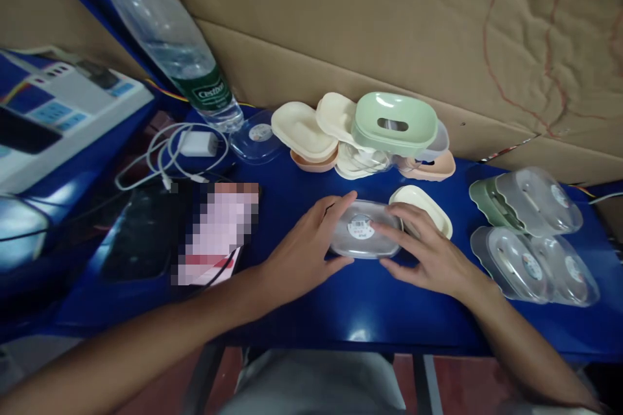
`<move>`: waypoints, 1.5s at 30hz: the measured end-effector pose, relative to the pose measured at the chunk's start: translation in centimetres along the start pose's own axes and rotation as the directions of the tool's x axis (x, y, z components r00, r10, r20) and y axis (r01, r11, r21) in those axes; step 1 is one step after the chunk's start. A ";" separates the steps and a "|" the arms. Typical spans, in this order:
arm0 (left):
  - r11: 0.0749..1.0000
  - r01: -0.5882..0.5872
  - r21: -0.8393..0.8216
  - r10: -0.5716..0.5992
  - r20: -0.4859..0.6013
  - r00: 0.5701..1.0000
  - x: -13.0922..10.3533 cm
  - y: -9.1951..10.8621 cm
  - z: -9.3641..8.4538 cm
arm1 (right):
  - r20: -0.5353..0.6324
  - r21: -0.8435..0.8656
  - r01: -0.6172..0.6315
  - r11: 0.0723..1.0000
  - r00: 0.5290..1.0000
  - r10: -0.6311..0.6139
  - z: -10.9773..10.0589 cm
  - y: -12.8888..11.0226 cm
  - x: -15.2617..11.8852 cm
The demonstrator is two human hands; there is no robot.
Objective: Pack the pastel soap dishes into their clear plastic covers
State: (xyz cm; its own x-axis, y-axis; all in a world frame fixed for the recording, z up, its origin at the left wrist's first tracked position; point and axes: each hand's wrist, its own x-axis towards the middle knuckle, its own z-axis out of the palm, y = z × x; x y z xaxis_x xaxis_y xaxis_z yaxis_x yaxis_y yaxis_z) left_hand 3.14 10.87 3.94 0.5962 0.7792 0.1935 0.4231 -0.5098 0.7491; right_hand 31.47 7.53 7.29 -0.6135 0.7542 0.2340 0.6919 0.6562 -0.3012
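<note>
Between my two hands sits an oblong soap box with a see-through lid and a round white label. My left hand grips its left end, thumb and fingers at the edges. On the opposite end, my right hand has its fingers on the top and side, one fingertip by the label. A cream soap tray lies just behind my right hand, partly hidden by it. Farther back is a pile with a green soap dish that has an oval slot, cream pieces and a peach tray.
Several clear-lidded soap boxes stand at the right. At the left are a water bottle, a clear lid, a white charger with its cable, a dark phone and a power strip. Cardboard lines the back.
</note>
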 end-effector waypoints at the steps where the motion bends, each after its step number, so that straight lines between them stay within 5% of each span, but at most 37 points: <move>1: 1.000 -0.005 -0.003 0.005 0.001 1.000 0.1 0.0 0.0 | 0.003 0.006 0.005 1.000 1.000 -0.005 0.2 0.2 -0.1; 29: 0.987 0.024 0.159 -0.037 0.079 0.996 -0.9 1.3 -0.6 | -0.026 -0.015 0.039 0.999 0.999 -0.040 1.7 0.6 -1.4; 45: 0.990 0.022 0.141 -0.027 0.032 0.999 -0.9 0.1 -0.1 | 0.020 0.052 -0.034 0.998 0.999 0.033 1.5 0.4 -1.0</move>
State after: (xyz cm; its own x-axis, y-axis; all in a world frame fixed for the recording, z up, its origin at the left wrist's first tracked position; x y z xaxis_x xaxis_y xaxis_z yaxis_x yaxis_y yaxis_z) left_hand 2.62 10.19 3.91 0.6058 0.7808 0.1529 0.5282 -0.5384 0.6566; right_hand 31.75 7.00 5.51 -0.5978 0.7748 0.2057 0.6917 0.6282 -0.3563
